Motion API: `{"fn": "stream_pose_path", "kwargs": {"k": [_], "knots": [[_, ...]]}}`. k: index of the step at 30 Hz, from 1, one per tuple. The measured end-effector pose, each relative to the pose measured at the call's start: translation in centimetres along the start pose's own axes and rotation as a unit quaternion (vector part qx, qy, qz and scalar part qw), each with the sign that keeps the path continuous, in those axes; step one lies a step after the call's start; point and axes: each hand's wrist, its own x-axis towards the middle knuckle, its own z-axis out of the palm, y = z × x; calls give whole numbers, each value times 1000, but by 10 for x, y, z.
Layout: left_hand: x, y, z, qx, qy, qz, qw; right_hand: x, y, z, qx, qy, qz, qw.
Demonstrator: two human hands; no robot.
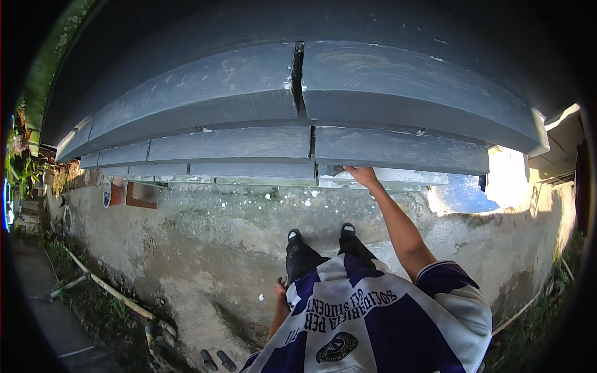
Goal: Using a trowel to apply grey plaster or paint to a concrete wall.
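Observation:
My right hand (360, 176) reaches forward to the lowest visible board, its fingers bent against the board's face. Around the fingertips is a dark grey patch (329, 170); to the right of them the same board (404, 176) is whitish. Whatever the fingers hold there is too small and shaded to make out. My left hand (281, 287) hangs low beside my left leg, away from the boards. Its fingers look curled, and I cannot see what is inside them.
Long grey boards (398, 144) run across above, with dark gaps between sections. A bucket (112, 194) and a brown rectangular piece (141, 195) stand at the left. A blue-white sheet (463, 194) lies right. White flecks dot the concrete (224, 217); pipes (112, 297) and slippers (217, 359) lie behind.

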Motion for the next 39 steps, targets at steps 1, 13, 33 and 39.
{"fn": "stream_pose_path", "kwargs": {"k": [1,13,33,39], "knots": [[-78,-49,-80,-7,3,-1,1000,3,-3,-1,-39,-10,31,999],[-71,28,18,22,20,52,998,-8,102,-105,-34,-64,101,992],[-23,110,60,196,-38,100,975,-85,-69,-9,42,259,2,965],[-47,160,97,189,-67,81,976,-82,-68,-7,-84,298,-78,948]]}}
